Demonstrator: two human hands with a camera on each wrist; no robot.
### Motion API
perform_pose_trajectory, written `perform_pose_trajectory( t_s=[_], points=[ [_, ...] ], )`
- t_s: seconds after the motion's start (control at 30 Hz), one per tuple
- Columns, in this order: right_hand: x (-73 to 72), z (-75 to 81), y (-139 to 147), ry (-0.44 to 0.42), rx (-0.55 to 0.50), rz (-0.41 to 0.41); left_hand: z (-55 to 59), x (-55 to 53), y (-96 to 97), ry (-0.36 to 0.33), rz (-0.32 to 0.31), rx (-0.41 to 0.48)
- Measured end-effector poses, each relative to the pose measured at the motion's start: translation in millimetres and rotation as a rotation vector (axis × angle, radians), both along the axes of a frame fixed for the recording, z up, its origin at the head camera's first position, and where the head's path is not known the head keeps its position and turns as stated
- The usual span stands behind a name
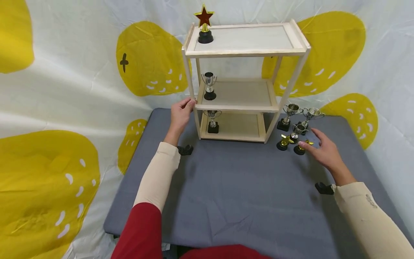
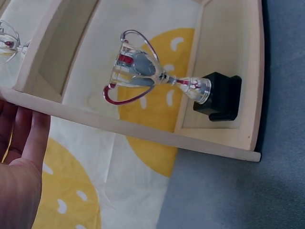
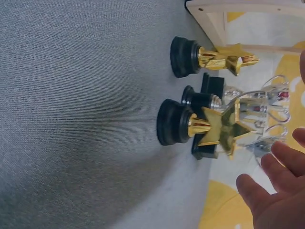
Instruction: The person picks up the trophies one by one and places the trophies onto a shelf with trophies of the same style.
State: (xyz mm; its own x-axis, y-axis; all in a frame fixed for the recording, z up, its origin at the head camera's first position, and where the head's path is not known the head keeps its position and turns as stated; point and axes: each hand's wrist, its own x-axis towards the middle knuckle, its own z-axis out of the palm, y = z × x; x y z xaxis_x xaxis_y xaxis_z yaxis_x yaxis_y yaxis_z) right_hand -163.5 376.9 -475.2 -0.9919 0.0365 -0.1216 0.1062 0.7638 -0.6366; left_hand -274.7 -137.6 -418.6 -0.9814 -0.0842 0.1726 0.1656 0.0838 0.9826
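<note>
My left hand grips the left post of a small three-tier wooden shelf at middle-tier height. In the left wrist view its fingers go behind that post. A silver cup trophy with a black square base stands on the bottom tier. Another silver cup trophy is on the middle tier, and a red-and-gold star trophy on top, all toward the left. My right hand reaches with spread fingers beside a gold star trophy, holding nothing.
Right of the shelf, a second gold star trophy and several silver cups stand close together on the grey table. Behind the table hangs a white cloth with yellow shapes. Black wrist mounts jut from both sleeves.
</note>
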Motion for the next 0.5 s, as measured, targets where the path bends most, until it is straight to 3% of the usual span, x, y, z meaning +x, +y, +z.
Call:
perform_pose_trajectory(
  t_s=[0.13,0.27,0.5],
  points=[
    [-5.3,-5.3,-3.0,0.044,-0.062,0.002,1.7,0.4,-6.5,0.027,0.011,-0.018],
    [-0.2,-12.2,0.2,0.048,-0.106,-0.053,1.6,-2.5,-2.7,0.044,-0.01,-0.044],
    [-3.5,-24.2,2.4,0.057,-0.064,-0.114,-2.5,-3.6,-4.0,0.049,-0.015,-0.042]
  ],
)
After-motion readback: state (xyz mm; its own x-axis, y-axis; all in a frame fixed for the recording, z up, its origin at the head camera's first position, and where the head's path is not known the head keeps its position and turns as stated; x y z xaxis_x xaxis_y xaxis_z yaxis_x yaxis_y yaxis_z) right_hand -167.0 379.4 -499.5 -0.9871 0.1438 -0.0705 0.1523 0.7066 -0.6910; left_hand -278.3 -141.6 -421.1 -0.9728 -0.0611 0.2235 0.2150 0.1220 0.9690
